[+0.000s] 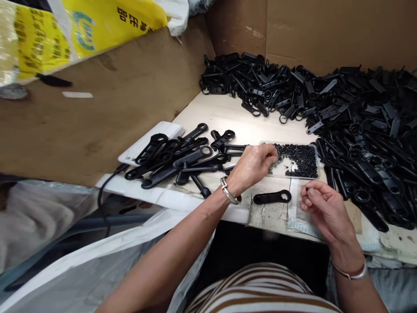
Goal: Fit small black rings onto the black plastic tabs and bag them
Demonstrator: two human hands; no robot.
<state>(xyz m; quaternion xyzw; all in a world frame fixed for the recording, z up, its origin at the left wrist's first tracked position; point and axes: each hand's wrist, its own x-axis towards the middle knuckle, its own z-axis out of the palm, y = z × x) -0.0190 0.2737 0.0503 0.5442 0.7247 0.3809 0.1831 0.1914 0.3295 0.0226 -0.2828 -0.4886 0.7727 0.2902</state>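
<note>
My left hand [252, 168] reaches to the left end of a shallow clear tray [301, 176] filled with tiny black pieces [298, 153]. Its fingers are pinched together, and whatever they hold is hidden. Closer to me, my right hand [329, 213] is closed, thumb against the fingers, with a small black piece [306, 189] just showing at the tips. A single black plastic handle-shaped part [270, 197] with a ring at its right end lies flat on the table between the hands, touched by neither.
Several similar black parts [192, 161] lie loosely at the left, beside a white box [151, 143] with a black cable [104, 191]. A large heap of black parts [358, 117] covers the back and right. Cardboard walls [309, 34] bound the table. A whitish bag [97, 269] hangs below its front edge.
</note>
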